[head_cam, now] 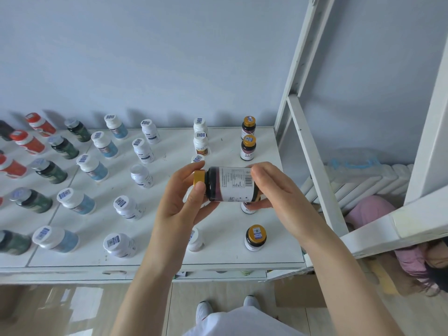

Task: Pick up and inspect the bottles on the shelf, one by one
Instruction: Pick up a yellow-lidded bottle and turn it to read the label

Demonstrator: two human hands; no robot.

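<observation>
- Drop risk: the bottle [230, 184] lies on its side in the air above the shelf [169, 261], held only at its two ends. If either grip loosens while it is turned, it would probably fall.
- A fall would likely land among the standing bottles. One gold-capped bottle [255, 237] stands near the front edge. Another [247, 208] is half hidden under the right hand [274, 190]. Knocked over, these round bottles could roll off the front.
- Lid risk: the left hand [181, 202] grips the gold cap [199, 178], not the body. Turning the body against it might loosen the cap.
- Return risk: the hands hide the spot under the bottle, so I cannot tell where the gap is. Setting it down unseen could bump a neighbour.
- The left fingers [194, 166] curl round the cap, pinching it, with the thumb on the near side at the neck.
- The right fingers [264, 173] lie close together over the base end, with the thumb underneath, pinching that end.
- The bottle spans the space between the hands, cap to the left and base to the right. Its barcode label faces up, and it is clear of the shelf.
</observation>
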